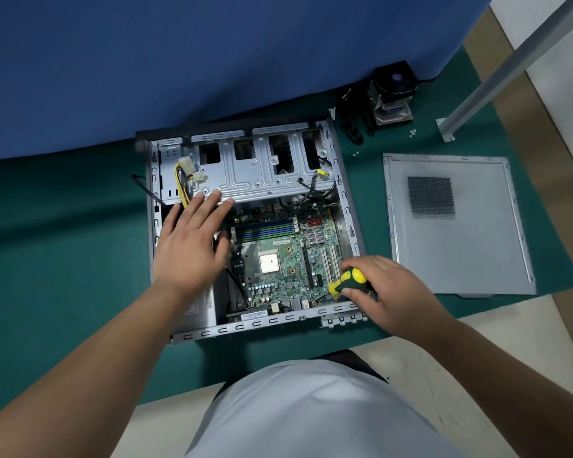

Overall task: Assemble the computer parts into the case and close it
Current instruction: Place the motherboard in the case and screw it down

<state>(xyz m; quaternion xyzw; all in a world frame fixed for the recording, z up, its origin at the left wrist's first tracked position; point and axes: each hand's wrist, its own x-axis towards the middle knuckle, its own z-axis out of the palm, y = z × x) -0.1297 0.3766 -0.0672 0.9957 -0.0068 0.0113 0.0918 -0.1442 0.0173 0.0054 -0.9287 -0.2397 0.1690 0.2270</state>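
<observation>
The open computer case (346, 206) lies on its side on the green mat (63, 259) that covers the table, its open face turned up. Inside it the motherboard (278, 259) sits flat in the lower half, with the bare square processor (269, 262) near its middle and the memory slots (265, 230) just above that. A silver metal drive cage (262, 173) spans the upper half of the case, and a bundle of yellow and black power cables (183, 183) with white plugs hangs at its left end.

The left hand (189, 239) lies flat and spread, fingers straight, its fingertips (216, 195) touching the lower edge of the drive cage. The right hand (387, 289) grips a yellow and green screwdriver (348, 281) at the lower right corner of the motherboard, the tool tilted down toward the board; its tip is too small to make out.

To the right of the case, apart from it, the grey side panel (460, 252) lies flat on the mat, with a perforated vent patch. Beyond the case's upper right corner stands a cooler with fan (392, 90), black cables (353, 123) beside it, and a few small screws (412, 132) lie near.
</observation>
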